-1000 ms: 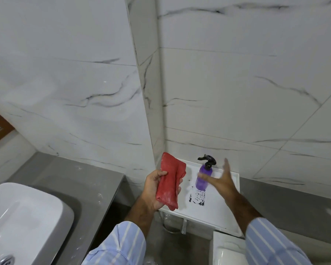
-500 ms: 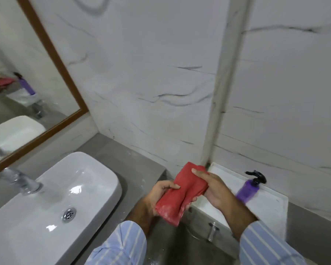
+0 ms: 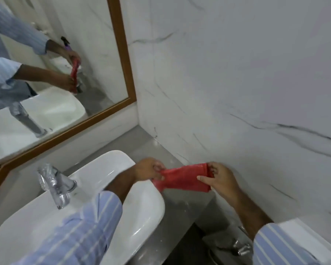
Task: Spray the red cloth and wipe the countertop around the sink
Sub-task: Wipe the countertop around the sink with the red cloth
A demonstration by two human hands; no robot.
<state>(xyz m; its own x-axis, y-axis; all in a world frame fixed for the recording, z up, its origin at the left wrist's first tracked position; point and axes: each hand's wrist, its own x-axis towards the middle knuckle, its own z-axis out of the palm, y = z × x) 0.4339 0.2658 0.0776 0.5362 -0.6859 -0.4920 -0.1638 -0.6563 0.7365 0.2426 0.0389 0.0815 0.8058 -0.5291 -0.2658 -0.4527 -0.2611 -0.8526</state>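
The folded red cloth (image 3: pixel 182 178) is stretched between both hands, just above the grey countertop (image 3: pixel 157 150) to the right of the white sink (image 3: pixel 149 209). My left hand (image 3: pixel 149 170) pinches its left end. My right hand (image 3: pixel 218 177) grips its right end close to the marble wall. The spray bottle itself is out of sight; only its reflection (image 3: pixel 66 43) shows in the mirror.
A chrome tap (image 3: pixel 55 186) stands at the sink's left rim. A wood-framed mirror (image 3: pixel 122 54) hangs on the back wall. The marble side wall (image 3: pixel 237 92) borders the countertop on the right. A white ledge (image 3: pixel 313 236) and a chrome fitting (image 3: pixel 239 249) lie at lower right.
My view has swung left from the ledge with the purple spray bottle to the sink. My right hand left the bottle and took the cloth's free end; both hands carried the cloth over the countertop.
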